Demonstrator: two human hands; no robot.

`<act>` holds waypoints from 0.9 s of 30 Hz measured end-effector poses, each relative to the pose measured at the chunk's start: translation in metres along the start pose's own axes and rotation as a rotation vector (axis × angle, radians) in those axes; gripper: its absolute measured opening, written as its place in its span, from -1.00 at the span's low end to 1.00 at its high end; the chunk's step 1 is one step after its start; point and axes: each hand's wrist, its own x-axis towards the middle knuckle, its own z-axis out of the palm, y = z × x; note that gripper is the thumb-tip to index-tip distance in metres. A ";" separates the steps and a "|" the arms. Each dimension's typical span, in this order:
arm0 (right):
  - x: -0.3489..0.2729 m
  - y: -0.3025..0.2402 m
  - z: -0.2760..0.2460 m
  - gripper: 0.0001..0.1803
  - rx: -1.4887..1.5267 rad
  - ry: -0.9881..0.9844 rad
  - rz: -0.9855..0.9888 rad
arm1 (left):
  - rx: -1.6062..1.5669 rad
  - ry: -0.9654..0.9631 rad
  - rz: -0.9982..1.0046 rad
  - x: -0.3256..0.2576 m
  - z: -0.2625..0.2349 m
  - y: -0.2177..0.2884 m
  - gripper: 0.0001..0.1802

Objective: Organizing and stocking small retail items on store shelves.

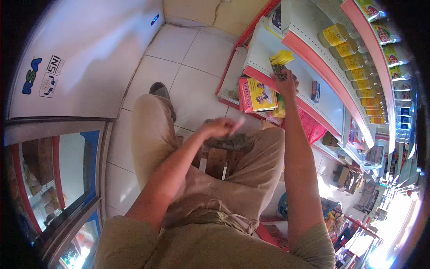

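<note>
My right hand [285, 81] reaches to the shelf on the right, its fingers closed round a small dark patterned packet [279, 70]. Bright yellow packets [281, 57] lie against its far side; where one ends and the other begins is hard to make out. My left hand [220, 127] hangs above my lap, blurred by motion. Its index finger is stretched out to the right and nothing shows in it. Just below my right hand, a yellow and pink illustrated box or book [257, 95] leans by the shelf's front edge.
Bottles with yellow labels [354, 58] line an upper shelf. A small dark blue box [316, 91] stands on the shelf holding the packets. A pink package [311, 126] sits lower down. On the left are a white panel [89, 54] and a glass-fronted cabinet [58, 179]. Tiled floor [188, 80] lies ahead.
</note>
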 end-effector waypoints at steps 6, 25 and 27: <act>-0.004 0.030 0.005 -0.47 0.019 0.133 -0.129 | 0.208 -0.350 -0.031 0.019 0.039 -0.032 -0.31; -0.230 0.012 0.281 -0.54 0.040 -0.930 -0.511 | -0.444 0.784 0.193 -0.119 -0.158 0.052 -0.68; -0.218 0.079 0.323 -0.52 0.037 -0.967 -0.377 | -0.499 0.723 0.230 -0.099 -0.160 0.059 -0.68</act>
